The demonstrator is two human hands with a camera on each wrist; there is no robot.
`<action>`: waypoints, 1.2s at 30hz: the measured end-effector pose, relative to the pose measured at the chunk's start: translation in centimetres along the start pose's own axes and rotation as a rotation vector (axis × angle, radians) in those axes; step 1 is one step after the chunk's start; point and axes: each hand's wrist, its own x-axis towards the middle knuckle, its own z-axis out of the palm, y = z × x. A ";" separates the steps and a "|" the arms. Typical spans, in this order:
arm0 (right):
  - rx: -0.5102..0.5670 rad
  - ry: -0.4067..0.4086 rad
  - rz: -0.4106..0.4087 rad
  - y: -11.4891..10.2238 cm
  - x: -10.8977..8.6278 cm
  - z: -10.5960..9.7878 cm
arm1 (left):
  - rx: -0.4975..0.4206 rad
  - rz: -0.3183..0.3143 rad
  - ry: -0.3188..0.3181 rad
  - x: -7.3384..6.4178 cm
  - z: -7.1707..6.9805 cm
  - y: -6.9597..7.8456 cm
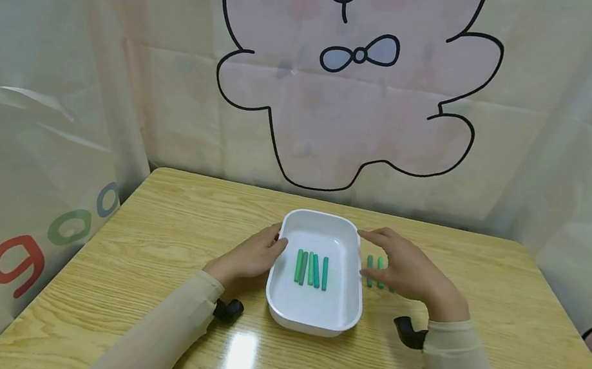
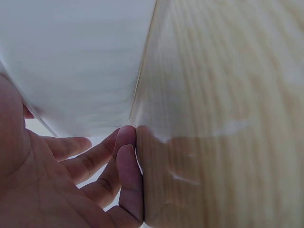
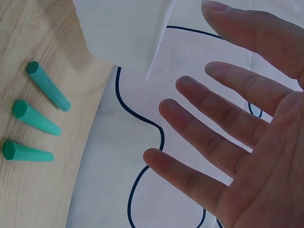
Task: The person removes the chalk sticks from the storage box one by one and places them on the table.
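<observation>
A white rectangular tray [image 1: 310, 308] stands on the table with several green sticks [image 1: 311, 270] side by side in it. My left hand [image 1: 249, 255] holds its left side, thumb at the rim; in the left wrist view, the fingers [image 2: 99, 164] reach along the outer wall, low over the wood. At the tray's right side is my right hand [image 1: 410, 272], thumb and fingers spread and nothing gripped. Its straight fingers [image 3: 216, 111] show in the right wrist view, apart from the tray's wall [image 3: 124, 33]. Three more green sticks [image 3: 37, 118] lie on the table near this hand, partly hidden in the head view.
The wooden table [image 1: 180, 211] extends around the tray on all sides. A printed cloth [image 1: 178, 113] with a cartoon figure hangs behind its far edge, and more cloth hangs at both sides. Black straps or mounts [image 1: 409, 333] sit at the wrists.
</observation>
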 end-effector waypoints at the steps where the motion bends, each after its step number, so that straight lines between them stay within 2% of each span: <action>1: -0.004 -0.001 -0.005 -0.1 0.0 0.1 | 0.001 -0.001 0.000 0.0 0.0 0.0; 10: -0.014 0.005 -0.057 -0.7 0.3 0.5 | -0.003 0.009 -0.002 0.2 0.0 -0.1; 21: -0.044 -0.041 -0.018 -1.1 0.6 0.9 | 0.002 0.008 -0.001 0.2 0.0 -0.2; 36: -0.041 -0.057 -0.028 -1.6 0.8 1.3 | 0.016 0.001 0.000 0.1 0.0 -0.2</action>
